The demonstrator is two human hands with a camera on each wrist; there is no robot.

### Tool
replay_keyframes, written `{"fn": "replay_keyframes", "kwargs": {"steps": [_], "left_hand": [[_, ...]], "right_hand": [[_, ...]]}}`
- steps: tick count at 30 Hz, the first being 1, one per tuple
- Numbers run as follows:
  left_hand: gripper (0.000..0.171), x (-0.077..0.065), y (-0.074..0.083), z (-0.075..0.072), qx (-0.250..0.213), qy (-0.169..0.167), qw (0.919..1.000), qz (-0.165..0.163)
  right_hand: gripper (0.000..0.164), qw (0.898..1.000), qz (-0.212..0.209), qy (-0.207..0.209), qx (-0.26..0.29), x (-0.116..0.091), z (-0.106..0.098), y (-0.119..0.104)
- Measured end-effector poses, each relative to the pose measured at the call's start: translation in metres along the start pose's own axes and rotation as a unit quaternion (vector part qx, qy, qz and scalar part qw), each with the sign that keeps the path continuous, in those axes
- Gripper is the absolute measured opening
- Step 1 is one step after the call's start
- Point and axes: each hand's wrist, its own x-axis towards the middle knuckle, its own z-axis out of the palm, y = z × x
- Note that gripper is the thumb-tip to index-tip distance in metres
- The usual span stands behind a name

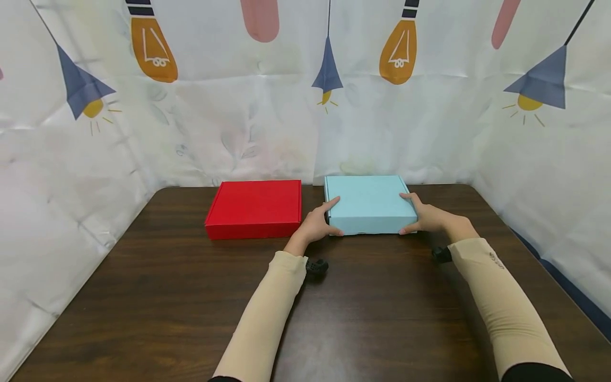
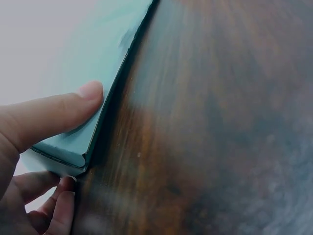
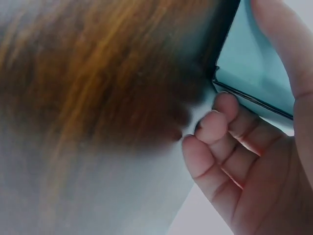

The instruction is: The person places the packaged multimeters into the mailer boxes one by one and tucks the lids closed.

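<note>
A flat light blue box (image 1: 367,199) with a lid lies at the back of the table, right of centre. My left hand (image 1: 315,225) holds its left front corner, thumb on the front face and fingers at the side and top edge. At the opposite corner my right hand (image 1: 431,216) grips the box the same way. In the left wrist view the thumb lies flat against the box (image 2: 73,115), with curled fingers by its edge. The right wrist view has curled fingertips touching the box (image 3: 254,73) near a corner. A flat red box (image 1: 258,204) sits just left of my left hand.
Both boxes stand on a dark wooden table (image 1: 358,307), near its far edge. Behind and at both sides hangs a white cloth (image 1: 205,122) printed with lamps and bulbs. Small black devices (image 1: 317,267) are worn at the wrists.
</note>
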Motion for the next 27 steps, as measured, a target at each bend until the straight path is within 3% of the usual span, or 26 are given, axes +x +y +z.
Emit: {"fn": "replay_keyframes", "kwargs": {"steps": [8,15,27], "left_hand": [[0.098,0.0026,-0.0004,0.0007,0.000,-0.010,0.9999,0.002],[0.096,0.0037,0.0020,0.0021,0.020,0.016,0.9997,-0.004],[0.092,0.0046,0.0040,0.0053,0.044,0.046,0.9979,-0.008]], "right_hand": [[0.125,1.000,0.007,-0.020,-0.016,-0.0002,-0.0011,0.0025],[0.122,0.999,0.004,0.010,-0.033,0.0022,0.0010,0.0030],[0.114,0.998,0.007,0.019,-0.051,0.0008,0.0051,-0.0010]]}}
